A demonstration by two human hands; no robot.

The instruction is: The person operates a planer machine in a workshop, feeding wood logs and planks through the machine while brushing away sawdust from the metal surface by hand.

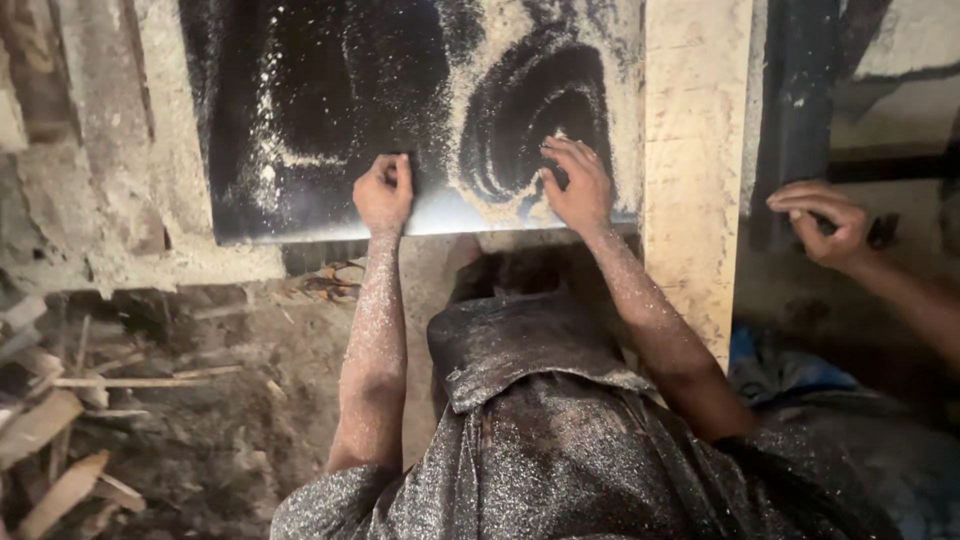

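While both hands (383,192) (577,185) press it, dusty black panel (330,90) beneath.

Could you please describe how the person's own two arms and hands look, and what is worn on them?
Both forearms are bare and thickly dusted with pale sawdust, which glitters in the light. The left hand and right hand wear no gloves, rings or watch that I can see. Short sleeves of a dark shirt, also speckled with sawdust, end above the elbows.

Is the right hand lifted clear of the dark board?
No, the right hand rests spread on the sawdust-covered dark board.
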